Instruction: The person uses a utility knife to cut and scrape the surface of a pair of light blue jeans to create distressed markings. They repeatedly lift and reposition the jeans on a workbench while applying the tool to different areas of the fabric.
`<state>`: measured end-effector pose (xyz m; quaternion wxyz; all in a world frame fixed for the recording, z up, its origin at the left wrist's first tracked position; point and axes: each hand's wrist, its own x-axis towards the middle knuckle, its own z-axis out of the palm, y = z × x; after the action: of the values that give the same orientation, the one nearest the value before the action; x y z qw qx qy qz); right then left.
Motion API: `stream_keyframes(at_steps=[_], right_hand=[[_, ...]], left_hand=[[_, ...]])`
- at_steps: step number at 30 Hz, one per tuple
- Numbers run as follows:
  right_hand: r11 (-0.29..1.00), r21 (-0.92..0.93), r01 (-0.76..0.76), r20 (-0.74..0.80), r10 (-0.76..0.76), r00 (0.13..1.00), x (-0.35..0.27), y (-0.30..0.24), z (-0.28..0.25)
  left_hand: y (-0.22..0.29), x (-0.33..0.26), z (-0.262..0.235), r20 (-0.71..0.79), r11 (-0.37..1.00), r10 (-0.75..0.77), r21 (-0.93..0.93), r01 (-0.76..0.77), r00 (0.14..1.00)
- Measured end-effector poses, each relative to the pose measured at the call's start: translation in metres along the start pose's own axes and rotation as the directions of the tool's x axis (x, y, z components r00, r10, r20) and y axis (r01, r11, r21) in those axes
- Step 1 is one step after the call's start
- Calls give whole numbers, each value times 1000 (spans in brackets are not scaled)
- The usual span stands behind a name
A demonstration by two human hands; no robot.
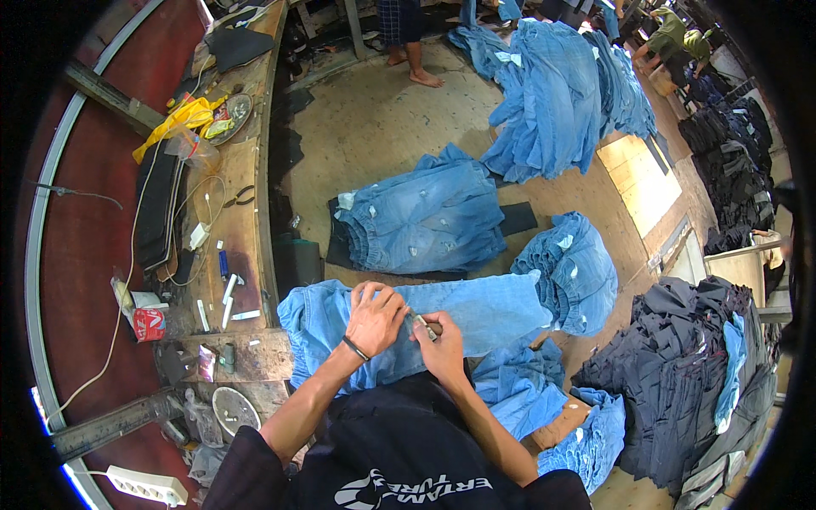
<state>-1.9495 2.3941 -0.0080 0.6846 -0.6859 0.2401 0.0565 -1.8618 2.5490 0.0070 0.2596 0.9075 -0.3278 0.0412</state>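
Black T-shirt cloth [391, 433] lies nearest; just beyond it, a light-blue denim garment [493, 310] stretches crosswise. The right hand [442, 344] has its fingers closed around a small slim tool [417, 320]. The left hand [376, 319] rests on the denim, fingers bent; whether they pinch anything, I cannot tell.

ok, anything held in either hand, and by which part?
Right hand: small slim tool, gripped by its nearer end. Left hand: on the blue denim garment; can't tell whether it grips any.
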Motion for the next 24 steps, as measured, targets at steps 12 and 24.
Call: stream_keyframes(at_steps=[12,24], right_hand=[[1000,-22,-11,52,12,999,-2,4,5],[986,165,29,-110,-10,994,0,-1,-11]], left_hand=[[-10,1,-13,-68,993,8,115,0,998],[17,-35,7,23,978,-170,129,166,985]])
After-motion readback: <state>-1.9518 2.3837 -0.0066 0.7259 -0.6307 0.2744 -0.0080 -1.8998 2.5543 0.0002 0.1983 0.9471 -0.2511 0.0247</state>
